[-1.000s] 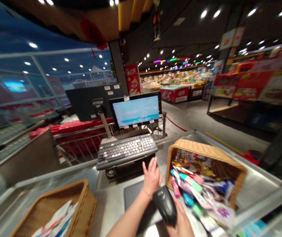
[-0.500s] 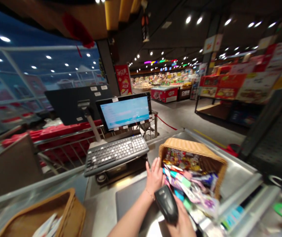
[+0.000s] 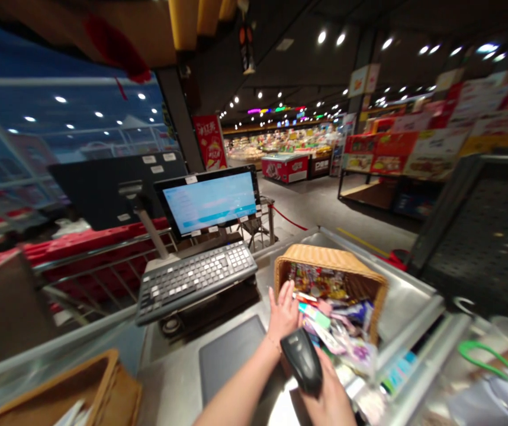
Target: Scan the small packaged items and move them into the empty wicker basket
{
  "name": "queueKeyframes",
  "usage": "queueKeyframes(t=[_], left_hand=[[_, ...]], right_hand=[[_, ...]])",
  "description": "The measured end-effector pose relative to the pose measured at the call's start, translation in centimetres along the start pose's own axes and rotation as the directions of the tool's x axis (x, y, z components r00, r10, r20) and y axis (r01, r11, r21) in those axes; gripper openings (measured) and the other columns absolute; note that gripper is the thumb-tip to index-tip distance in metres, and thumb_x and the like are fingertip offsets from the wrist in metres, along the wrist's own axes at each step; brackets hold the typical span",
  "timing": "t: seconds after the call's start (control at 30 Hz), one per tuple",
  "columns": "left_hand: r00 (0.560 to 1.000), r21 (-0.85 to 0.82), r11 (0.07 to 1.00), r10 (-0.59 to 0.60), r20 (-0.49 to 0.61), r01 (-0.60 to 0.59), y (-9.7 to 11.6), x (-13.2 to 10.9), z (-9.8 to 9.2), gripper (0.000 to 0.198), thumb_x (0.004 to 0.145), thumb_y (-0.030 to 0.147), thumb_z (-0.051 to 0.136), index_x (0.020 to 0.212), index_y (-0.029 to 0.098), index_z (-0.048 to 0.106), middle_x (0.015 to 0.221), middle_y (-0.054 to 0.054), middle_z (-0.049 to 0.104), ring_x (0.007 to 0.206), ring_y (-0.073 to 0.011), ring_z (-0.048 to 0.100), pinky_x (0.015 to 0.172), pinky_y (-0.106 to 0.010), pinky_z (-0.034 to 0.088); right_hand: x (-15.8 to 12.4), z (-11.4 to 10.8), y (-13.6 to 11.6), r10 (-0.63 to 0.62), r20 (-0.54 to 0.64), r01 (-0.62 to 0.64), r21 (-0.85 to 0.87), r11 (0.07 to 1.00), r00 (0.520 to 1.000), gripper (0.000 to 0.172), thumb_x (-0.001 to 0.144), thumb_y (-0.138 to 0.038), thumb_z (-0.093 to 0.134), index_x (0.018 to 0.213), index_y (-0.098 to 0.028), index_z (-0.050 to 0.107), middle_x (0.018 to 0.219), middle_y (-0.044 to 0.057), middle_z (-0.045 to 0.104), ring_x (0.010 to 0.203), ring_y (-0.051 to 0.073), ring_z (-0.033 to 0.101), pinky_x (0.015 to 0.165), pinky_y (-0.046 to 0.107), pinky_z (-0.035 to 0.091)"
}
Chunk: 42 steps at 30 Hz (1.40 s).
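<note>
My right hand [image 3: 331,393] is wrapped round a black handheld barcode scanner [image 3: 302,361], whose head points up and away from me. Just left of it, my left hand [image 3: 283,316] lies with fingers stretched out at the near left side of a wicker basket [image 3: 325,254]. Its fingertips are by the basket's left wall; whether they touch the goods is hard to tell. Inside the basket is a pile of small colourful packages [image 3: 325,319], and behind them several wrapped items [image 3: 316,281].
A keyboard [image 3: 201,278] and lit monitor [image 3: 212,201] stand left of the basket. A dark pad [image 3: 227,355] lies on the metal counter [image 3: 169,373]. Another wicker basket [image 3: 116,384] is at lower left. A green loop [image 3: 480,358] and a blurred grey shape [image 3: 498,402] are at right.
The whole view has turned slightly to the right, so the counter things sit further left. More of the grey shape shows at right. Both hands keep nearly the same pose.
</note>
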<state>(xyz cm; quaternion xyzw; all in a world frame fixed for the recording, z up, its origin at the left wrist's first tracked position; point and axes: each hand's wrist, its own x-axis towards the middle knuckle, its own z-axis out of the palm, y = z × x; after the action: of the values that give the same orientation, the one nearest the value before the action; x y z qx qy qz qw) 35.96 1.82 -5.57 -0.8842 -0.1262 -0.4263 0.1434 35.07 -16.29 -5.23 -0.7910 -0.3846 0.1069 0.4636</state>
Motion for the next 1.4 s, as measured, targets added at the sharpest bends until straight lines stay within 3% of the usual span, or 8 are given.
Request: queueKeyframes(t=[0.13, 0.23, 0.43, 0.73, 0.87, 1.3, 1.4], left_hand=[[0.998, -0.016, 1.000, 0.014, 0.059, -0.013, 0.8, -0.2, 1.1, 0.024, 0.086, 0.035, 0.051, 0.096, 0.018, 0.065, 0.139, -0.016, 0.053, 0.134, -0.0268, 0.042, 0.116, -0.062, 0.001], [0.996, -0.027, 0.999, 0.031, 0.086, -0.029, 1.5, -0.3, 1.9, 0.020, 0.087, 0.033, 0.051, 0.091, 0.019, 0.065, 0.140, -0.015, 0.052, 0.135, -0.0262, 0.041, 0.115, -0.065, 0.007], [0.987, -0.005, 1.000, 0.029, 0.157, -0.029, 2.4, 0.0, 2.8, 0.021, 0.091, 0.030, 0.048, 0.096, 0.020, 0.065, 0.146, -0.015, 0.046, 0.137, -0.0263, 0.039, 0.113, -0.069, 0.012], [0.916, -0.088, 0.993, 0.104, 0.389, -0.075, 2.8, 0.4, 3.9, 0.024, 0.092, 0.026, 0.045, 0.096, 0.019, 0.067, 0.147, -0.016, 0.043, 0.137, -0.0303, 0.039, 0.104, -0.074, 0.027], [0.869, -0.106, 0.991, 0.126, 0.479, -0.085, 2.9, 0.6, 4.1, 0.025, 0.091, 0.022, 0.045, 0.098, 0.017, 0.069, 0.147, -0.018, 0.043, 0.139, -0.0316, 0.036, 0.106, -0.074, 0.024], [0.823, -0.046, 0.999, 0.032, 0.568, -0.007, 3.3, 1.4, 4.4, 0.032, 0.089, 0.019, 0.043, 0.109, 0.015, 0.067, 0.147, -0.018, 0.043, 0.144, -0.0323, 0.025, 0.106, -0.076, 0.017], [0.812, -0.054, 0.999, 0.031, 0.583, 0.000, 3.2, 1.4, 4.1, 0.030, 0.089, 0.019, 0.043, 0.106, 0.015, 0.068, 0.147, -0.017, 0.043, 0.144, -0.0325, 0.024, 0.106, -0.076, 0.018]], right_hand=[[-0.2, -0.2, 0.4, 0.017, -0.017, -0.016, 0.020, 1.000, 1.000, 0.055, 0.074, -0.020, 0.053, 0.127, -0.007, 0.054, 0.134, 0.019, 0.057, 0.128, 0.027, 0.053, 0.110, 0.038, 0.041], [-0.3, -0.5, 0.6, 0.017, -0.044, -0.017, 0.003, 1.000, 0.999, 0.055, 0.073, -0.019, 0.053, 0.126, -0.007, 0.055, 0.133, 0.019, 0.058, 0.127, 0.027, 0.054, 0.109, 0.038, 0.042], [-0.4, -1.1, 0.9, 0.049, -0.071, -0.052, -0.032, 0.998, 0.996, 0.054, 0.072, -0.018, 0.054, 0.125, -0.008, 0.056, 0.134, 0.018, 0.058, 0.127, 0.028, 0.054, 0.108, 0.038, 0.043], [-0.3, -1.5, 0.9, 0.065, -0.103, -0.068, -0.024, 0.997, 0.993, 0.050, 0.070, -0.016, 0.053, 0.119, -0.010, 0.062, 0.133, 0.017, 0.059, 0.127, 0.028, 0.055, 0.107, 0.039, 0.043], [-0.4, -1.6, 0.4, 0.066, -0.145, -0.068, -0.007, 0.998, 0.987, 0.046, 0.070, -0.015, 0.052, 0.114, -0.015, 0.065, 0.131, 0.016, 0.060, 0.126, 0.027, 0.055, 0.106, 0.039, 0.044], [-0.6, -0.9, 0.7, 0.120, -0.242, -0.095, 0.114, 0.989, 0.963, 0.052, 0.069, -0.019, 0.051, 0.121, -0.011, 0.058, 0.130, 0.016, 0.060, 0.125, 0.028, 0.056, 0.106, 0.037, 0.045], [-0.6, -1.1, 0.5, 0.128, -0.262, -0.098, 0.122, 0.988, 0.957, 0.048, 0.069, -0.019, 0.052, 0.116, -0.016, 0.061, 0.127, 0.014, 0.062, 0.123, 0.028, 0.058, 0.105, 0.036, 0.045]])
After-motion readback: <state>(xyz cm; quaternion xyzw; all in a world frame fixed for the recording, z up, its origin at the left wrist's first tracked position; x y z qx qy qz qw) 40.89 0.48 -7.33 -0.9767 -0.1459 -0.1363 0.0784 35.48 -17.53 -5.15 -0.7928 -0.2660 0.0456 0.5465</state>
